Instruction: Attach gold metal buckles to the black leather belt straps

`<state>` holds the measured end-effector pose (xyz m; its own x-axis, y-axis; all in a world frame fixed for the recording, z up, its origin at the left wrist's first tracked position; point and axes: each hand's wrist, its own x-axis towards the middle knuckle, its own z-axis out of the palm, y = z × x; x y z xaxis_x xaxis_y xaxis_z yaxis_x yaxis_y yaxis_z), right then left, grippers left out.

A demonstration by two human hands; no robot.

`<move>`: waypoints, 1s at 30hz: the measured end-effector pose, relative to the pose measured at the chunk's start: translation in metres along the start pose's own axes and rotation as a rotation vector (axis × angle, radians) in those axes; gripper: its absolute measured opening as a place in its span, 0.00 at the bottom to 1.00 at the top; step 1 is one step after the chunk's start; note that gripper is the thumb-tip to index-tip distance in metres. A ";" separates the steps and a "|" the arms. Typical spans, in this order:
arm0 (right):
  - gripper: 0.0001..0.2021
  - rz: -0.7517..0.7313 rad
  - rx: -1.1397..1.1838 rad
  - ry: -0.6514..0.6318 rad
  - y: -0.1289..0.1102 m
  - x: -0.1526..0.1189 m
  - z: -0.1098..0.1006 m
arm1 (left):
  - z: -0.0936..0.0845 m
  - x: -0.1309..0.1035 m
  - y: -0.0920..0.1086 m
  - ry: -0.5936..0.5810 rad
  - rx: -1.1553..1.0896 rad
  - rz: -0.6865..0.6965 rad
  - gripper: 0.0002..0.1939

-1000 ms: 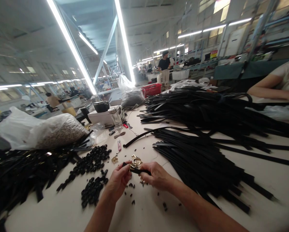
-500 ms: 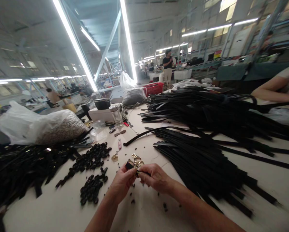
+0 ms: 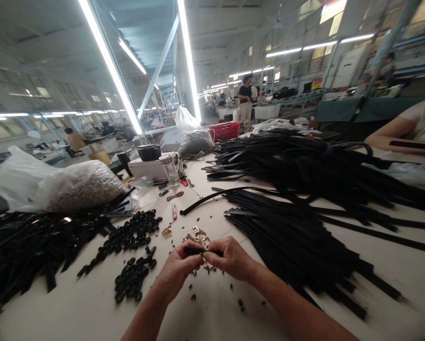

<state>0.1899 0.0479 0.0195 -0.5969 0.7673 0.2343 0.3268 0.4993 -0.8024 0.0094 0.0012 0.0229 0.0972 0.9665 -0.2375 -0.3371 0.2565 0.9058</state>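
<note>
Both hands meet over the white table (image 3: pixel 230 322), fingers closed around one short black strap (image 3: pixel 194 250). My left hand (image 3: pixel 180 264) pinches its left part, and my right hand (image 3: pixel 229 258) grips the right end. A small gold-coloured bit shows between the fingertips, too small to make out. Just beyond the hands lies a small heap of gold metal buckles (image 3: pixel 197 232), partly hidden by the fingers. Tiny black pieces (image 3: pixel 241 304) are scattered on the table around and below the hands.
Black strap bundles (image 3: pixel 297 246) cover the right side. Piles of black rings (image 3: pixel 130 279) and black straps (image 3: pixel 28 251) lie left, near a filled plastic bag (image 3: pixel 81 184). A glass jar (image 3: pixel 169 170) and pink cutter (image 3: pixel 174 212) stand farther back. A co-worker's arm (image 3: pixel 390 135) is at right.
My hands have turned the short strap so it lies more level and shows more of its length. The co-worker's arm at right now has a black strap by it.
</note>
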 end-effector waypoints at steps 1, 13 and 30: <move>0.13 -0.005 -0.022 0.013 -0.002 0.000 -0.001 | 0.001 0.000 0.000 0.001 0.000 0.004 0.18; 0.10 -0.057 -0.175 0.063 -0.011 -0.002 -0.002 | -0.001 0.007 -0.006 0.118 -0.079 -0.007 0.20; 0.08 -0.140 -0.237 0.122 -0.003 0.001 0.007 | 0.000 0.011 -0.016 0.214 -0.120 0.028 0.22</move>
<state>0.1832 0.0446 0.0180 -0.5604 0.7197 0.4098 0.4178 0.6729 -0.6104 0.0161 0.0081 0.0060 -0.1105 0.9496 -0.2934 -0.4465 0.2163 0.8682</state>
